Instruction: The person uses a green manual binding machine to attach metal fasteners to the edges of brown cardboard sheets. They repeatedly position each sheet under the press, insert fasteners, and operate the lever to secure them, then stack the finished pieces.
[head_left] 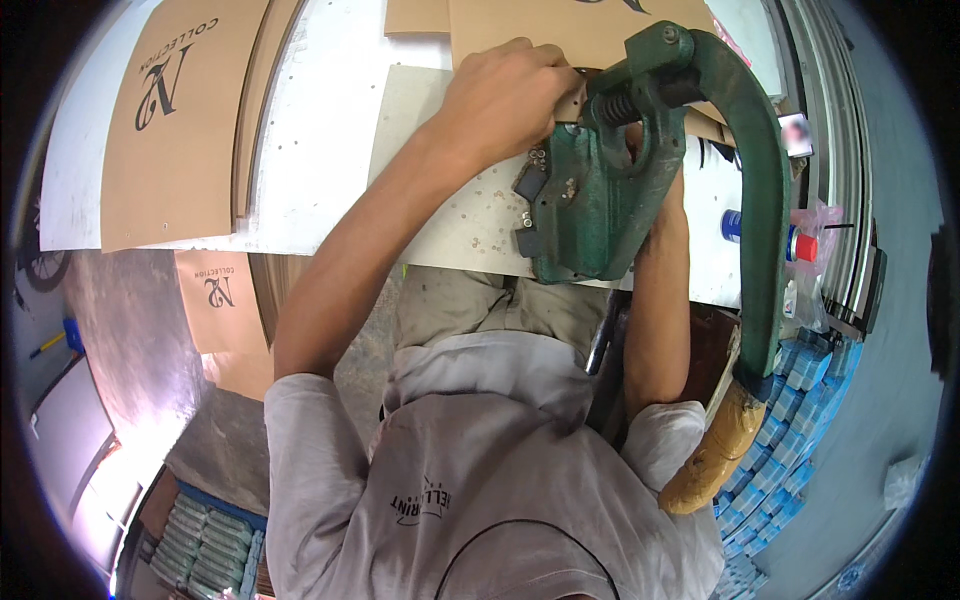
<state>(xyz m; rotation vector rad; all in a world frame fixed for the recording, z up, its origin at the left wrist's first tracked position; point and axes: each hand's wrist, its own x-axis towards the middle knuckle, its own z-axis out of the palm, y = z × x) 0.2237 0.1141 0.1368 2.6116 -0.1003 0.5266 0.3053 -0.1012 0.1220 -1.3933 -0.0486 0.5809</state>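
Note:
A green hand press [590,210] stands at the table's front edge, its long curved lever [757,220] ending in a tan wrapped grip [715,455] low on the right. My left hand [515,95] is closed, with its fingers curled at the press head. It pinches the edge of a brown paper bag [570,106] that lies under the press. My right hand [634,142] is behind the press; only a bit of it shows through the frame, so its fingers are hidden. Small metal rings [537,158] sit beside the press.
Flat brown printed bags [185,110] are stacked on the white table [320,110] at left, with more brown bags [540,30] at the far side. A blue can with a red cap [803,247] lies at right. Blue wrapped packs [800,400] are piled below.

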